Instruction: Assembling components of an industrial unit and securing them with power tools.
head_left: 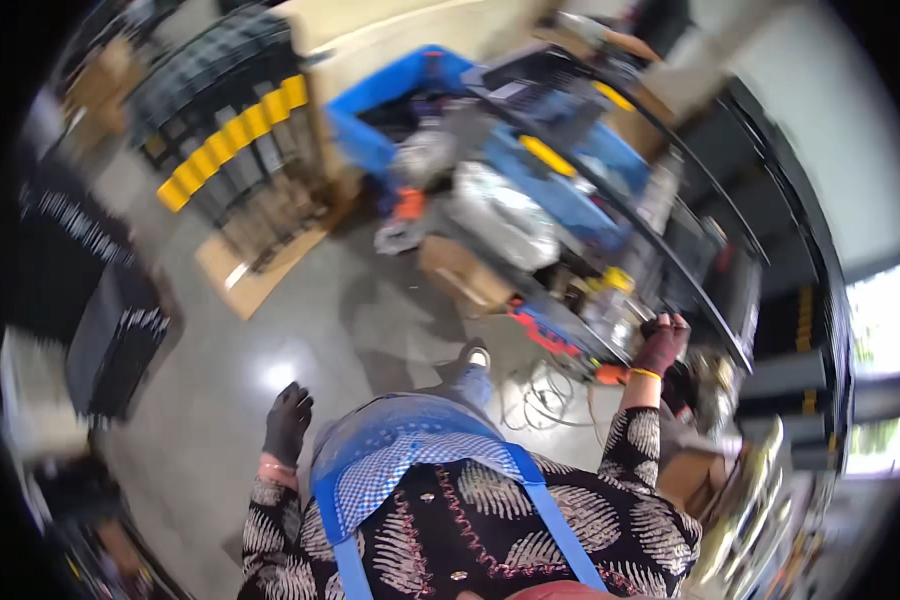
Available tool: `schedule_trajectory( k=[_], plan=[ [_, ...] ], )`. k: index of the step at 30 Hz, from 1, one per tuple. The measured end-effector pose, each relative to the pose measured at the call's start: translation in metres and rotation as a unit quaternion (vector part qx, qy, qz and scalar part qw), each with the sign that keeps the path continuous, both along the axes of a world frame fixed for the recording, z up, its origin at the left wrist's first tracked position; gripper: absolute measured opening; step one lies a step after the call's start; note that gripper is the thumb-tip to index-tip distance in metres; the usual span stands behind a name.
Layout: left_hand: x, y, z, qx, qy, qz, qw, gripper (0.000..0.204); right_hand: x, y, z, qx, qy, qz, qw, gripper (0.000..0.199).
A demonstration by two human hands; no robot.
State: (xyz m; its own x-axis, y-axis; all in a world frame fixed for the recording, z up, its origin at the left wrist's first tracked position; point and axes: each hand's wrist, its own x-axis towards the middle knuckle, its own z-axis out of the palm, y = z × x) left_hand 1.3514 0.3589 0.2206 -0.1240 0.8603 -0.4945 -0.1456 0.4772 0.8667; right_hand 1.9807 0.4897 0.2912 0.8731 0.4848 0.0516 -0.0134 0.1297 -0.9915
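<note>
My left hand (288,421), in a dark glove, hangs beside my blue apron (410,425) above the grey floor. Its fingers are loosely bent and slightly apart, with nothing seen in them. To the right, my right hand (660,347) reaches to the near end of a loaded cart with black rails (620,205). That hand wears a dark reddish glove with bare fingertips, and a yellow band circles the wrist. Its fingers are curled together; what they hold, if anything, is hidden. Clear plastic-wrapped goods (505,215) and a yellow item (618,279) lie on the cart.
A blue bin (395,110) sits at the cart's far end. Yellow-banded dark parts stand on a cardboard sheet (232,278) at left. Black stacked boxes (120,345) line the left side. Loose cable (545,400) lies on the floor by the cart. Shelving (785,330) rises at right.
</note>
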Motion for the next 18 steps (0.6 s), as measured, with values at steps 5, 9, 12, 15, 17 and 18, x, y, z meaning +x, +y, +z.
schedule_trajectory(
  k=[5,9,12,15,17,18],
  plan=[
    [-0.067,-0.049,0.017,-0.06,-0.181,0.226,0.955,0.038,-0.193,0.064,-0.019,0.011,-0.035,0.22,0.975,0.032],
    [-0.113,-0.068,0.031,-0.031,-0.157,0.262,0.952,0.041,-0.34,0.098,-0.046,-0.097,-0.001,0.393,0.914,0.037],
    [-0.163,-0.079,0.05,0.038,-0.151,0.273,0.949,0.042,-0.442,0.116,-0.059,-0.168,0.049,0.514,0.84,0.042],
    [-0.239,-0.097,0.057,0.052,-0.09,0.32,0.942,0.043,-0.537,0.148,-0.067,-0.22,0.049,0.562,0.796,0.041],
    [-0.295,-0.11,0.052,0.057,-0.055,0.339,0.937,0.043,-0.597,0.176,-0.09,-0.228,0.084,0.58,0.778,0.037],
    [-0.325,-0.126,0.041,0.045,-0.011,0.372,0.927,0.043,-0.628,0.188,-0.101,-0.237,0.115,0.588,0.765,0.032]
  ],
)
